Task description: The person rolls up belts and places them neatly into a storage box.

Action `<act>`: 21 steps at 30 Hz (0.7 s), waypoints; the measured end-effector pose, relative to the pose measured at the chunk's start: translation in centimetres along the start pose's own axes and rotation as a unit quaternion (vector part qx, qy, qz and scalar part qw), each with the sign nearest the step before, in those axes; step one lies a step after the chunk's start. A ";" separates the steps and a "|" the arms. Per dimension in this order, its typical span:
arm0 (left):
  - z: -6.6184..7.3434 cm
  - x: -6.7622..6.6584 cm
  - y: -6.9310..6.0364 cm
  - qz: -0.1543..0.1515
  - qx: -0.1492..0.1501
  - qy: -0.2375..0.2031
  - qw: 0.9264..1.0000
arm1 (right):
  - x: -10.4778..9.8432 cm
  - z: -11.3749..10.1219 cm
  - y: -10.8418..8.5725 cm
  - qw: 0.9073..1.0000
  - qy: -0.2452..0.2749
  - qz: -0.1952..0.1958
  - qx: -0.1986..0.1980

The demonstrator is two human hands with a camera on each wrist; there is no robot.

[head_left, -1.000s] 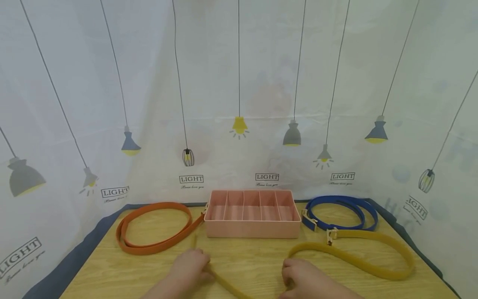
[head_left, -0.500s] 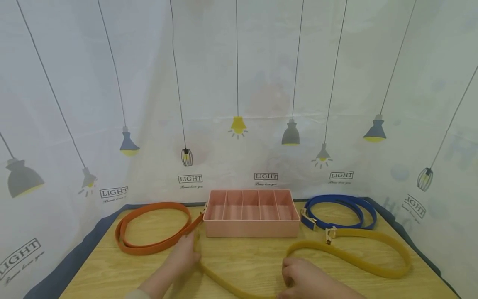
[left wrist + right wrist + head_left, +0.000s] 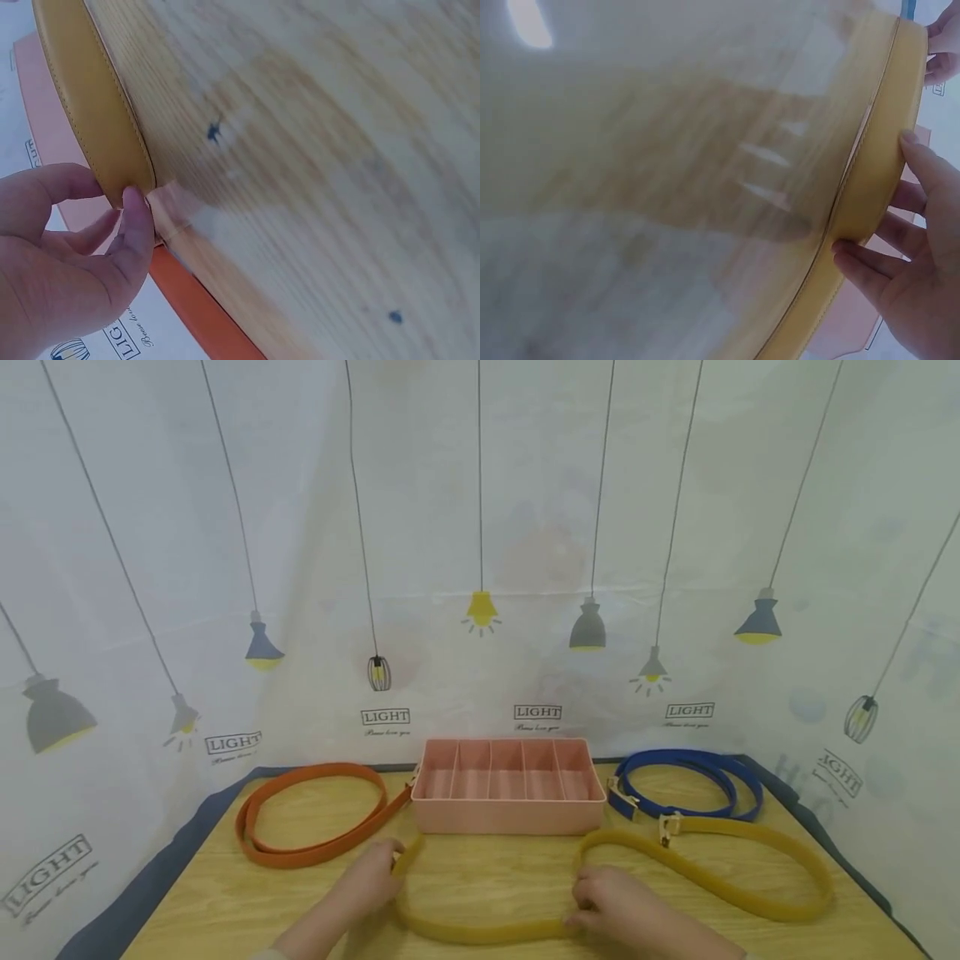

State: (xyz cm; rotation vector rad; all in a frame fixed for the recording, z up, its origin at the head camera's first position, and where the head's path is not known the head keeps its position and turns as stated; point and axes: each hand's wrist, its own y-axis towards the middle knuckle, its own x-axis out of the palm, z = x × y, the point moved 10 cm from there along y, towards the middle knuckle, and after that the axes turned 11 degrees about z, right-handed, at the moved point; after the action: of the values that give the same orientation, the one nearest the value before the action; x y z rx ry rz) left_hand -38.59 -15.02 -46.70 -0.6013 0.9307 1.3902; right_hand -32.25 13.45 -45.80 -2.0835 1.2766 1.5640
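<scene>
A yellow leather belt [image 3: 480, 933] with stitched edges curves across the front of the wooden table, lying in a U between both hands. My left hand [image 3: 375, 878] pinches it near its free end, thumb and fingers on either side of the strap [image 3: 97, 90]. Farther along, my right hand [image 3: 618, 897] grips the same belt, thumb and fingertips on the strap [image 3: 877, 161] in the right wrist view. From there the belt loops right and back to its gold buckle [image 3: 669, 828].
Behind the hands stands a pink divided box [image 3: 510, 818]. A coiled orange belt [image 3: 296, 858] lies to its left, its buckle end by the box. To the right is a coiled blue belt [image 3: 731, 768], close to the yellow buckle. A printed white curtain [image 3: 480, 527] surrounds the table.
My left hand has moved slightly forward and left with the belt's end. The stretch between my hands has gone from a slanting line to a rounded U. My right hand has barely moved.
</scene>
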 end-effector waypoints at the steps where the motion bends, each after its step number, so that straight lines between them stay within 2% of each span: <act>1: 0.0 0.1 -0.1 -0.007 -0.004 0.003 1.000 | -0.1 -0.1 0.1 1.000 -0.010 0.004 -0.007; 5: 0.4 0.5 -0.5 -0.026 0.002 0.014 1.000 | -0.3 -0.4 0.4 0.998 -0.058 0.021 -0.032; 9: 1.5 0.9 -0.6 -0.032 0.022 0.014 0.999 | -0.1 -0.3 0.9 0.996 -0.082 0.015 -0.025; 13: 2.3 1.7 -0.5 -0.046 0.025 0.001 0.999 | 0.6 -0.3 1.9 0.999 -0.045 -0.011 -0.014; 16: 2.6 2.3 -0.4 -0.057 0.018 -0.015 0.998 | 0.9 -0.9 2.6 0.999 -0.014 -0.027 -0.023; 21: 3.1 2.7 -0.4 -0.068 -0.003 -0.037 0.997 | 1.1 -2.3 3.3 0.998 -0.017 -0.036 -0.052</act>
State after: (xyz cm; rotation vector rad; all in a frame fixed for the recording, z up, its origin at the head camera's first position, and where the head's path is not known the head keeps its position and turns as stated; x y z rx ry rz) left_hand -37.76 -11.03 -47.41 -0.6018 0.8122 1.2850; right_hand -33.14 9.47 -44.90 -2.1288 1.1178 1.6601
